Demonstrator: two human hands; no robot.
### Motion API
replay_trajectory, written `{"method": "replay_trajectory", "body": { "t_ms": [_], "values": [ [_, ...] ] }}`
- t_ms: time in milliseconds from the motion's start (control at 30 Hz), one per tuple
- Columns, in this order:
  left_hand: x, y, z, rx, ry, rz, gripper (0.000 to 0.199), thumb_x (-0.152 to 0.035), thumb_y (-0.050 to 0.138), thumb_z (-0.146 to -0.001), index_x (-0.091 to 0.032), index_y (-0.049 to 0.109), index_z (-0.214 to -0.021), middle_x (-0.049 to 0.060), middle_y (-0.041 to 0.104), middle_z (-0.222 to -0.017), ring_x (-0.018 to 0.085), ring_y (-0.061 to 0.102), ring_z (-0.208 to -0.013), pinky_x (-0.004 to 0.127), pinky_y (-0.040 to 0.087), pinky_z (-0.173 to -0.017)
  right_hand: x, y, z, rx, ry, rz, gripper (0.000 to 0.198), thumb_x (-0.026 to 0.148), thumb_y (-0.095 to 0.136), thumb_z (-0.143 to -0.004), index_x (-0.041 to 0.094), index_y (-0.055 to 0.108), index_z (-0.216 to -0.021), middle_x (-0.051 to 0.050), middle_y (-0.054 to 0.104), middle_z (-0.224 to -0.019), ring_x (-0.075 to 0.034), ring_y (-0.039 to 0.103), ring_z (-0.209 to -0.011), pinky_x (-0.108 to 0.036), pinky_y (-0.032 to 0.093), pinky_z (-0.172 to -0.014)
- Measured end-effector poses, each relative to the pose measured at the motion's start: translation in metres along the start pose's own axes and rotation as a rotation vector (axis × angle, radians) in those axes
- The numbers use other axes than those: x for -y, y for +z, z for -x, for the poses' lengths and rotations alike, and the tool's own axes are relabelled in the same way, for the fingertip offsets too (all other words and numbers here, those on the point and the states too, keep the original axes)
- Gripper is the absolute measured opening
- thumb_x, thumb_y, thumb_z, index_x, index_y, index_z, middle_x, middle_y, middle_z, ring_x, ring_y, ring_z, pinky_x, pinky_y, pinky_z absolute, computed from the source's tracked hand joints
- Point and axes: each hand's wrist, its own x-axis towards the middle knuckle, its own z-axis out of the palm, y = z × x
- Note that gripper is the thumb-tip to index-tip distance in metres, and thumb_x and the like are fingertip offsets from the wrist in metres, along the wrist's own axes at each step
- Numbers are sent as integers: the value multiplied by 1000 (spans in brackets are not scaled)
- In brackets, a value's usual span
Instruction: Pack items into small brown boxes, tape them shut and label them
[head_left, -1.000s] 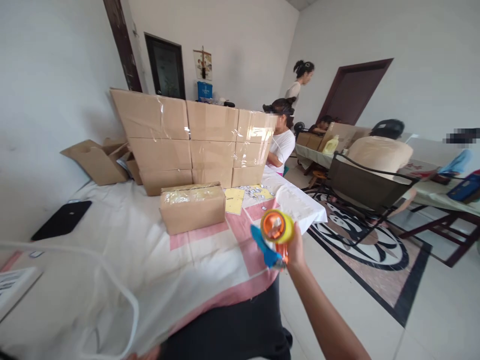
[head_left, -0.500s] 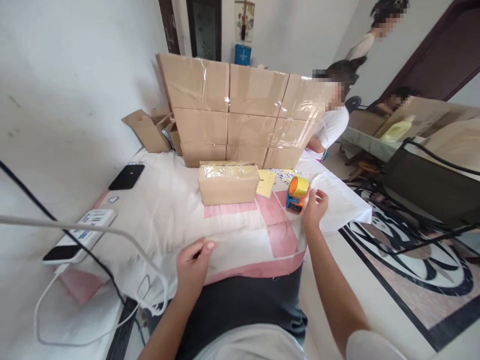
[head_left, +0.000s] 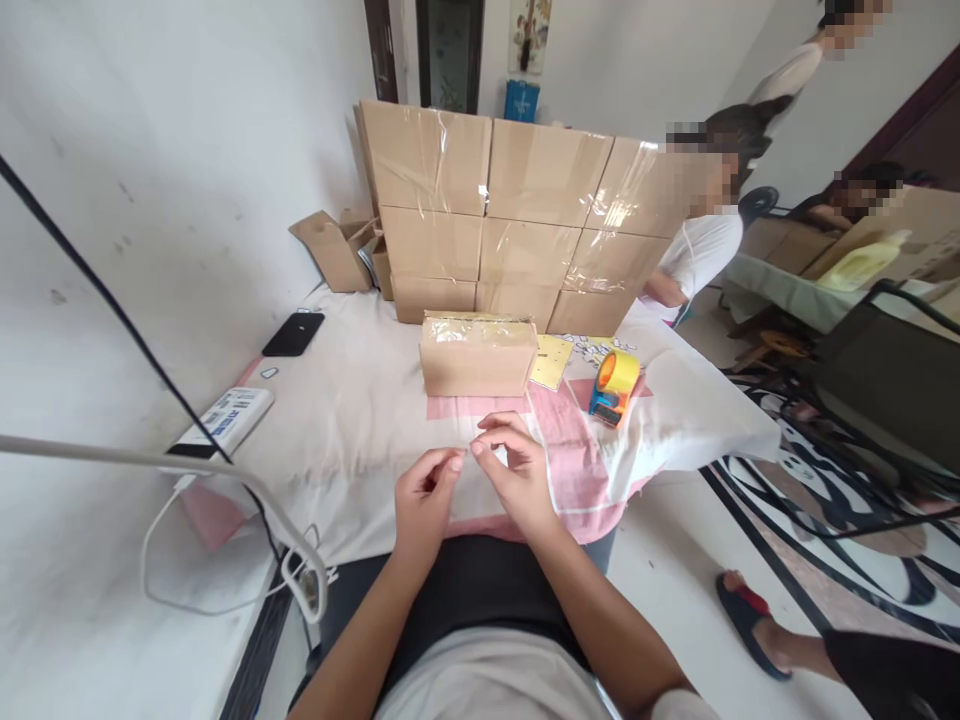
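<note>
White cloth with pink bands covers the counter (head_left: 360,420) in front of you, and your two hands meet just above its near edge. Your left hand (head_left: 424,500) and right hand (head_left: 517,475) have their fingers curled narrow, thumb and forefinger tips pinched toward each other; whether anything lies between them you cannot tell. Beyond your hands a sealed cardboard box (head_left: 478,355) lies on the cloth, and just to its right stands the tape dispenser (head_left: 615,385), orange and blue with a yellow roll, apart from both hands. Behind these a wall of taped cartons (head_left: 517,215) is stacked three high. A black phone (head_left: 293,333) and a white power strip (head_left: 225,420) lie at the left, near the white wall. On the right, another person in a white shirt (head_left: 694,255) sits beyond the cartons, and the floor shows a dark patterned inlay (head_left: 825,520).
</note>
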Motion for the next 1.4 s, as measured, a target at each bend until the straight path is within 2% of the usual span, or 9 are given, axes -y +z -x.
{"method": "replay_trajectory", "body": {
  "t_ms": [167,300,367,500,700,833,967,1200,1400],
  "values": [
    [12,2,-3,47,-83,42,39,-53,69,-85,-17,74,-100,-4,49,-62,13,49,-58,25,45,-58,2,-6,-16,-70,2,23,9,27,77,-88,27,78,-79,-5,63,-109,-21,62,-106,-39,48,-98],
    [18,0,-7,110,-153,26,41,-57,68,-85,-17,70,-92,-3,50,-65,14,49,-62,25,43,-60,-5,-7,-23,-36,-18,43,9,28,79,-87,26,79,-78,-5,63,-111,-20,62,-104,-39,48,-98],
    [23,-2,-6,137,-193,-5,45,-62,67,-84,-17,70,-90,-5,42,-60,13,42,-58,25,36,-57,-6,-9,-28,-53,0,19,10,29,77,-89,25,77,-79,-5,64,-107,-20,63,-101,-38,49,-96],
    [38,-7,-1,156,-287,-67,56,-73,68,-78,-17,68,-84,-9,23,-56,11,25,-54,25,25,-55,1,-24,-43,-203,11,-93,14,33,74,-92,23,71,-82,-3,66,-94,-19,64,-94,-34,50,-88],
    [48,-11,-4,97,-278,-55,66,-82,71,-67,-18,68,-81,-8,25,-58,12,28,-55,26,28,-56,18,-39,-53,-203,62,-280,25,38,76,-90,26,55,-94,4,64,-78,-14,64,-67,-32,55,-73],
    [53,-12,-5,72,-268,-80,66,-82,74,-64,-18,71,-79,-5,37,-59,14,36,-58,27,33,-57,17,-30,-44,-165,113,-326,35,40,78,-88,27,47,-99,8,65,-74,-12,60,-51,-28,52,-56],
    [56,-12,-3,106,-258,-94,68,-85,74,-62,-18,72,-75,-1,50,-61,16,44,-61,28,39,-59,3,-20,-32,-120,171,-371,39,44,78,-88,27,45,-100,8,66,-79,-10,60,-45,-26,49,-49],
    [44,-13,2,85,-187,-140,67,-87,66,-70,-19,65,-65,-3,41,-56,15,40,-55,28,39,-55,-17,-3,-15,-56,254,-384,48,55,78,-87,27,42,-103,7,66,-80,-12,63,-45,-24,45,-46],
    [54,-16,1,121,-184,-154,59,-78,63,-79,-20,69,-70,-3,41,-56,15,41,-55,28,40,-55,-26,3,-10,-48,301,-399,48,57,75,-89,28,42,-107,8,66,-68,-13,63,-50,-27,49,-58]
  ]
}}
